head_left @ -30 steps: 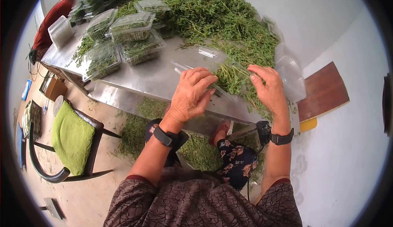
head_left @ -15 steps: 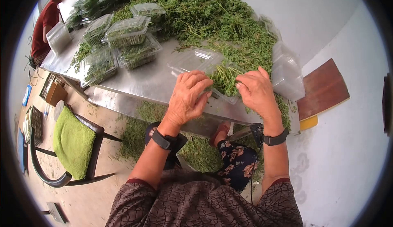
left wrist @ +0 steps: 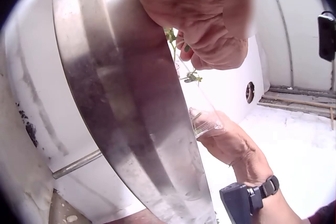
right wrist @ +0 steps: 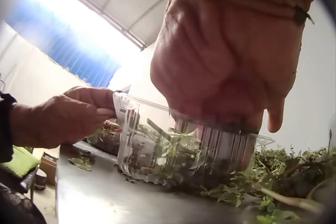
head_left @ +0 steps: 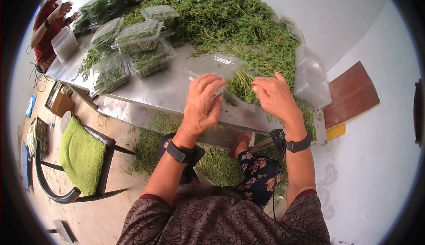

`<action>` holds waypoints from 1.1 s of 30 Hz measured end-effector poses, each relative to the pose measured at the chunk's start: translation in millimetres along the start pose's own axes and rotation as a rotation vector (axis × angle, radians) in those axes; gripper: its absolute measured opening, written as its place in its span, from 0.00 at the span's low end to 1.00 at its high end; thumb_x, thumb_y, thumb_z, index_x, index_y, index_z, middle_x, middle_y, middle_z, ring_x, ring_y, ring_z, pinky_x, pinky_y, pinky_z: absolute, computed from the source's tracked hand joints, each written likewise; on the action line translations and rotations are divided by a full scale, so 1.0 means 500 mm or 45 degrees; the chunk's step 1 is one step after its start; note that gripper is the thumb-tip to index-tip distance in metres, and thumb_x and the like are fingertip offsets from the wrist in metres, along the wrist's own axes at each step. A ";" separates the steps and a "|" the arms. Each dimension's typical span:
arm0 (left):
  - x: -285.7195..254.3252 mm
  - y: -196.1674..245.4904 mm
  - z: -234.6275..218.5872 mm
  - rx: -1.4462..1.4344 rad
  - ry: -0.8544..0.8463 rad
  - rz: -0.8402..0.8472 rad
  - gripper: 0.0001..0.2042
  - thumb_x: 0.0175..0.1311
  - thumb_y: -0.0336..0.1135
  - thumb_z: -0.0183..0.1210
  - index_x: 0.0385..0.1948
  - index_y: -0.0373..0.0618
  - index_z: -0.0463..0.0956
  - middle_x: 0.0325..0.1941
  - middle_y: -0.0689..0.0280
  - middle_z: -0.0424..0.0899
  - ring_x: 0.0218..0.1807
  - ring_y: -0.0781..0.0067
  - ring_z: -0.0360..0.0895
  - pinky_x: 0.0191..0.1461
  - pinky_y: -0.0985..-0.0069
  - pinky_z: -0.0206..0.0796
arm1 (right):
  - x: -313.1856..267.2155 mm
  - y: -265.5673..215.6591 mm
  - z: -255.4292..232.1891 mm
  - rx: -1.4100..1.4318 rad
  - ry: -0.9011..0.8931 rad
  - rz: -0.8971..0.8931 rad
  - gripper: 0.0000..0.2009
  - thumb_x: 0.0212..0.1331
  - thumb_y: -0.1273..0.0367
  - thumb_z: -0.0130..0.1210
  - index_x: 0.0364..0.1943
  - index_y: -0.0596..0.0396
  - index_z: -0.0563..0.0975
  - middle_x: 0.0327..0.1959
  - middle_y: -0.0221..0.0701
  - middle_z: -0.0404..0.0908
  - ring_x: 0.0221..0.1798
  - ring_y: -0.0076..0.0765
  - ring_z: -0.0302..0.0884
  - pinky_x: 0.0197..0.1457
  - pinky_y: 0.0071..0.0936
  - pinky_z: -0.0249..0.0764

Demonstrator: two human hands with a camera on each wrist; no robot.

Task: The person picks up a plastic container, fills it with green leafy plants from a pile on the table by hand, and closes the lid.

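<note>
A clear plastic clamshell container (right wrist: pixel 215 148) sits by the table edge, its lid (head_left: pixel 212 63) lying back over the tabletop. Leafy green stems (head_left: pixel 240 83) fill part of its tray. My left hand (head_left: pixel 201 101) pinches the container's left rim between thumb and fingers, as the right wrist view also shows. Over the opposite side of the tray, my right hand (head_left: pixel 279 99) has thumb and forefinger together on the greens. Its fingers (right wrist: pixel 247 153) reach down inside the container in the right wrist view, partly hidden behind the ribbed wall.
A large heap of greens (head_left: pixel 212 10) covers the back of the metal table (head_left: pixel 164 88). Filled containers (head_left: pixel 139 37) are stacked on the left, and nested empty ones (head_left: pixel 312 83) stand right. Another person (head_left: pixel 44 32) is at the far left; a chair with a green cover (head_left: pixel 84 156) stands below.
My right hand has moved left from the container's far right side to the greens in the tray. The left hand keeps its hold on the rim. The other person has straightened and raised a hand.
</note>
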State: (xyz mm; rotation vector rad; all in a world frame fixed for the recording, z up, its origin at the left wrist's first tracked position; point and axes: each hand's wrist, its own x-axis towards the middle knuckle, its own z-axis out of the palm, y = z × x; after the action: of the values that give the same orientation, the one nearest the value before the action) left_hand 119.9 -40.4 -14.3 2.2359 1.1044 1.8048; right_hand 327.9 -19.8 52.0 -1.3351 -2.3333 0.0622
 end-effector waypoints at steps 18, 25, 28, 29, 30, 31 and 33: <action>0.006 -0.011 -0.006 0.029 -0.172 0.079 0.13 0.51 0.25 0.55 0.40 0.42 0.76 0.44 0.61 0.79 0.51 0.57 0.72 0.56 0.64 0.59 | -0.020 -0.012 0.022 0.011 0.034 -0.092 0.11 0.58 0.64 0.52 0.30 0.54 0.81 0.28 0.36 0.81 0.45 0.44 0.75 0.65 0.51 0.54; 0.000 -0.014 -0.007 -0.111 0.013 -0.066 0.12 0.56 0.26 0.47 0.41 0.40 0.76 0.46 0.57 0.78 0.53 0.54 0.71 0.58 0.62 0.60 | -0.016 -0.032 -0.002 0.091 0.019 -0.094 0.09 0.57 0.67 0.53 0.32 0.56 0.81 0.29 0.36 0.81 0.45 0.45 0.74 0.65 0.49 0.55; -0.001 -0.013 -0.009 -0.155 0.052 -0.100 0.13 0.56 0.25 0.47 0.42 0.39 0.75 0.47 0.56 0.78 0.52 0.54 0.71 0.57 0.63 0.60 | -0.013 -0.042 -0.004 0.120 0.208 -0.163 0.09 0.57 0.67 0.54 0.36 0.56 0.81 0.33 0.39 0.81 0.47 0.45 0.74 0.65 0.47 0.56; -0.001 -0.012 -0.008 -0.159 0.050 -0.116 0.13 0.57 0.25 0.46 0.42 0.39 0.75 0.47 0.55 0.77 0.51 0.53 0.72 0.57 0.64 0.61 | -0.010 -0.046 -0.002 0.155 0.214 -0.198 0.10 0.57 0.67 0.54 0.39 0.56 0.80 0.34 0.41 0.80 0.47 0.46 0.74 0.65 0.46 0.56; -0.002 -0.011 -0.008 -0.160 0.050 -0.116 0.13 0.57 0.25 0.46 0.42 0.39 0.75 0.47 0.55 0.77 0.51 0.53 0.72 0.57 0.64 0.61 | -0.007 -0.050 0.000 0.190 0.221 -0.232 0.11 0.57 0.67 0.55 0.41 0.57 0.80 0.36 0.43 0.80 0.48 0.46 0.74 0.64 0.45 0.56; -0.002 -0.009 -0.008 -0.160 0.045 -0.145 0.13 0.56 0.24 0.46 0.42 0.39 0.75 0.47 0.55 0.78 0.50 0.53 0.72 0.56 0.65 0.62 | -0.004 -0.054 0.003 0.190 0.220 -0.233 0.11 0.57 0.67 0.55 0.41 0.57 0.80 0.36 0.43 0.80 0.48 0.46 0.74 0.64 0.45 0.56; -0.004 -0.009 -0.006 -0.157 0.044 -0.175 0.13 0.56 0.24 0.46 0.42 0.38 0.75 0.46 0.55 0.78 0.49 0.53 0.73 0.55 0.66 0.63 | 0.003 -0.064 0.010 0.193 0.173 -0.241 0.12 0.57 0.67 0.54 0.43 0.57 0.79 0.37 0.45 0.80 0.48 0.47 0.74 0.64 0.45 0.56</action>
State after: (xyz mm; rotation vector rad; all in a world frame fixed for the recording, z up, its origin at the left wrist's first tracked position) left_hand 114.8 -39.5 -17.2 2.0160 1.0906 1.8101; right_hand 299.4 -34.4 56.4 -1.0099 -2.2792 0.0848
